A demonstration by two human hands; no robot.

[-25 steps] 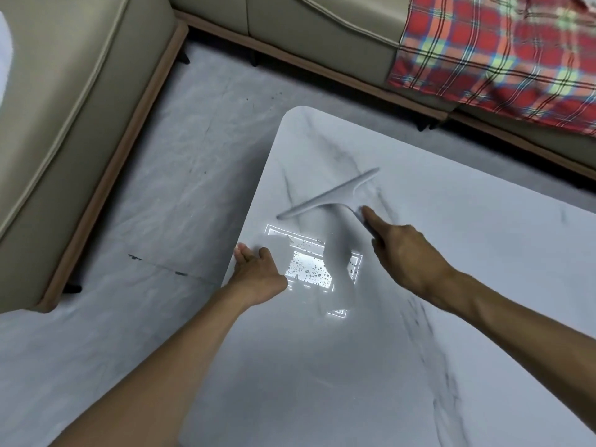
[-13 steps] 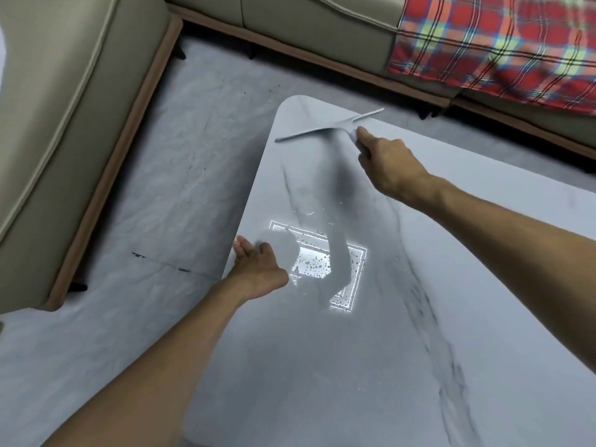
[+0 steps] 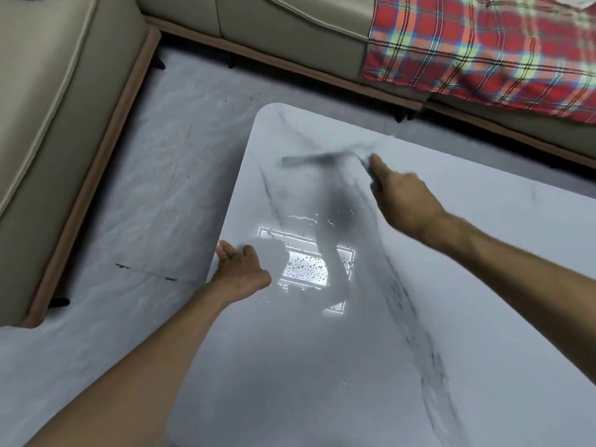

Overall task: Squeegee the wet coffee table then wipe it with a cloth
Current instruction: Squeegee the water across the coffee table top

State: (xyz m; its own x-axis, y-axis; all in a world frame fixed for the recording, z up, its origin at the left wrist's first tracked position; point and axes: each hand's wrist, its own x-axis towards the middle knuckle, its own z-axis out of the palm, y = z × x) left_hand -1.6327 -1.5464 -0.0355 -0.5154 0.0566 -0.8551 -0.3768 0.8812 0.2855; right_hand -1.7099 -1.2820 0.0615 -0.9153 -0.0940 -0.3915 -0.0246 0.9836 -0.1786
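Observation:
A white marble-look coffee table [image 3: 354,366] fills the lower right of the head view. Water droplets [image 3: 306,269] glisten in a bright ceiling-light reflection near its left edge. My right hand [image 3: 403,195] grips the handle of a grey squeegee [image 3: 322,158], whose blade lies blurred across the table near the far corner. My left hand [image 3: 240,269] rests at the table's left edge, fingers slightly curled, holding nothing. No cloth is in view.
A beige sofa [image 3: 48,124] with a wooden base stands to the left and along the back. A red plaid blanket [image 3: 483,43] drapes over the sofa at top right. Grey marble floor [image 3: 145,188] lies between the sofa and the table.
My right hand pushed the squeegee out to the far corner, and now it has come back toward me along the table. My left hand has stayed at the edge.

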